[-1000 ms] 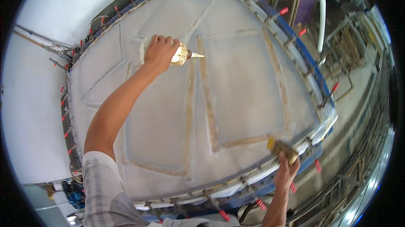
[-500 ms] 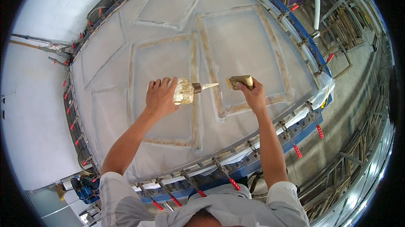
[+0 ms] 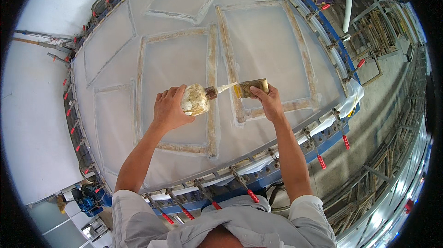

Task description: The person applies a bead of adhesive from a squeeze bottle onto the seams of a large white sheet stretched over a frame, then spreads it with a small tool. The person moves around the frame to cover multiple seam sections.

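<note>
My left hand (image 3: 167,110) is wrapped round a squeeze bottle (image 3: 195,99), smeared cream and yellow, with a brown cap and a long pale nozzle. The bottle lies tilted, nozzle pointing right. In my right hand (image 3: 268,101) is a flat, worn scraper (image 3: 254,86) with a yellowish edge on its left side. The nozzle tip meets or nearly meets the scraper's upper left corner; I cannot tell which. Both are over a broad pale sheet (image 3: 177,77) marked with rectangular outlines. Below the scraper runs a brown, whitish-edged strip (image 3: 237,107) of one outline.
Clamps with red handles (image 3: 253,196) line the sheet's edges, several of them jutting toward me. A blue beam (image 3: 333,142) runs along the near right border. Metal frames (image 3: 369,188) and stacked strips (image 3: 376,29) lie at the right. A blue machine (image 3: 88,201) stands lower left.
My right hand has moved left and slightly up, bringing the scraper to the bottle's nozzle. The bottle has shifted a little left and tilted further, its nozzle angled upward. The view has shifted slightly.
</note>
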`<state>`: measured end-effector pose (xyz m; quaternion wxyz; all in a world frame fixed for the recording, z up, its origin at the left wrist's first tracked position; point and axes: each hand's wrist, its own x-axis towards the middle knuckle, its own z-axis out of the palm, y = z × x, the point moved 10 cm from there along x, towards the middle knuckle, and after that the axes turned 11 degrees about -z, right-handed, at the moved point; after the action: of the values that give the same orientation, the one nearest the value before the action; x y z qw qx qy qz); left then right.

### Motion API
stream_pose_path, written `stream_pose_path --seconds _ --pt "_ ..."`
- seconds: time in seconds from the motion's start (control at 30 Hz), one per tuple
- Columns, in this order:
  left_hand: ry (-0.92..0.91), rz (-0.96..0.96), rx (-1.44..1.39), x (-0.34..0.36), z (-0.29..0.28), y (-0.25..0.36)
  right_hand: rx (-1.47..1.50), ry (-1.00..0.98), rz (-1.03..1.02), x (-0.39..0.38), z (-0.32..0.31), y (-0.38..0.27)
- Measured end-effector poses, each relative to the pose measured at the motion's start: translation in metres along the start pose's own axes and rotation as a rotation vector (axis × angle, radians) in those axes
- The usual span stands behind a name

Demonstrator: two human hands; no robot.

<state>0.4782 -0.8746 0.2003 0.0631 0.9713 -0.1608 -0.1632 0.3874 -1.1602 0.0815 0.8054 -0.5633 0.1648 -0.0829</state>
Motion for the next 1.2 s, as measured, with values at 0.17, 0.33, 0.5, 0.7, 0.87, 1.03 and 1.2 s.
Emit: stream_pose_path --seconds 0.17,0.33,0.5,0.7,0.87,1.03,1.2 --pt "-0.009 -0.095 -0.243 -0.013 0.014 -0.017 -0.691 -0.145 -0.053 -0.02 0.013 -0.022" --pt "0.005 -0.307 -0.938 -0.068 0.037 -0.078 -1.207 -0.573 -0.692 -0.091 0.068 -0.025" --pt "0.294 -0.454 -1.175 -0.176 0.078 -0.174 -1.102 -0.65 -0.449 -0.084 0.063 -0.041" --pt "0.622 -0.991 -1.032 -0.317 0.159 -0.26 -1.18 -0.236 -0.493 0.096 0.067 -0.099" --pt "0.647 -1.353 -1.038 -0.383 0.217 -0.277 -1.245 -0.259 -0.721 0.26 0.119 -0.088" --pt "0.562 -1.342 -1.075 -0.407 0.254 -0.291 -1.284 -0.215 -0.778 0.372 0.138 -0.084" --pt "0.498 -1.4 -1.086 -0.424 0.276 -0.293 -1.417 -0.469 -0.755 0.367 0.156 -0.053"
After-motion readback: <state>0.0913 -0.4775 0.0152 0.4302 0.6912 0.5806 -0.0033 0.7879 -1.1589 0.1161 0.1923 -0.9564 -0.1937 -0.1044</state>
